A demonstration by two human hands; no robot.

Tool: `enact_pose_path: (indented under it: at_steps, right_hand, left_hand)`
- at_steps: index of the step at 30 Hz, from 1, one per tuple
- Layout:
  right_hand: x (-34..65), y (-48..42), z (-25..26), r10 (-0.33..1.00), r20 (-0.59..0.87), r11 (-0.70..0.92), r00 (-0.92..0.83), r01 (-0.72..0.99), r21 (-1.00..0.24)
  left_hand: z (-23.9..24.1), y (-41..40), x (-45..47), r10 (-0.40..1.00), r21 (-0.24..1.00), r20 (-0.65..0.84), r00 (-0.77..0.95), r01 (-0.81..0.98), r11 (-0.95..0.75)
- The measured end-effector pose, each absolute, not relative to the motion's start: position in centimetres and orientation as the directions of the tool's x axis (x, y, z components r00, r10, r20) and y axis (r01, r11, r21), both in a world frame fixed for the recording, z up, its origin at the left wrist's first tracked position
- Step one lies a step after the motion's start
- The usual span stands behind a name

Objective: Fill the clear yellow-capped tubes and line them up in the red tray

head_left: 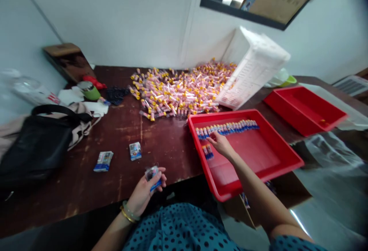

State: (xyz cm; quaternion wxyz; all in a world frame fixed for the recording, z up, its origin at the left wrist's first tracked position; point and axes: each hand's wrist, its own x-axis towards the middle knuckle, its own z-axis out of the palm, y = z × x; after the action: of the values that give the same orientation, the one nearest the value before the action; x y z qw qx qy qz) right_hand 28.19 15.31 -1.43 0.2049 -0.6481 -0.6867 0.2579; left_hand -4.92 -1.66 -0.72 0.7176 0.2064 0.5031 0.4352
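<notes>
My left hand is at the table's front edge, its fingers closed around a small blue and white packet. My right hand reaches into the near red tray, fingers pressed on small labelled tubes lying on its floor. A long row of the same blue-labelled tubes lies along the tray's far side. A large heap of pink tubes with yellow caps covers the back of the dark wooden table.
A tilted white foam box leans by the heap. A second red tray stands at the right. Two small packets lie on the table. A black bag, cloths and a green cup crowd the left.
</notes>
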Motion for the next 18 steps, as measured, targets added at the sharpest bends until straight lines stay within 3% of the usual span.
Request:
enact_pose_path:
  at_steps: [4,7,12,18]
  right_hand:
    - [19.3,19.5,0.3,0.925,0.145,0.362,-0.35,0.703,-0.612]
    - [9.3,22.2,0.1,0.829,0.169,0.531,-0.534,0.653,-0.54]
    - [-2.2,24.2,-2.3,0.83,0.183,0.552,-0.527,0.728,-0.406]
    - [-3.3,24.9,-3.9,0.856,0.157,0.517,-0.493,0.818,-0.251]
  left_hand:
    - [-1.6,-1.2,-4.7,0.811,0.699,-0.576,0.103,-0.453,0.554]
    - [-1.8,-1.0,-3.9,0.812,0.696,-0.578,0.085,-0.468,0.544]
    - [-1.2,-1.7,-3.6,0.827,0.715,-0.562,0.011,-0.496,0.493]
    - [-1.6,-3.0,-6.8,0.8,0.715,-0.59,-0.11,-0.531,0.454]
